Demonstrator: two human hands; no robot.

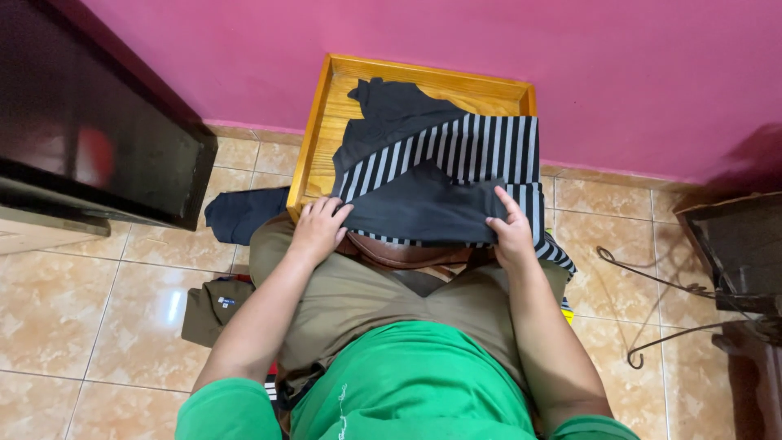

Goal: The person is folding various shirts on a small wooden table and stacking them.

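I sit on the floor in a green shirt and khaki trousers, facing a wooden tray [324, 106] that stands against a pink wall. A dark grey garment with a black-and-white striped panel [456, 155] lies across the tray and hangs toward my knees. My left hand [318, 228] grips the garment's near left edge. My right hand [511, 232] pinches the near right edge, with the fingers on top of the fabric. A brown folded item [403, 253] shows just under the garment, between my hands.
A dark blue cloth [240, 213] lies on the tiled floor left of the tray. An olive folded garment [213, 308] rests by my left thigh. A black cabinet [90, 122] stands at left. A metal wire stand [660, 314] and dark furniture are at right.
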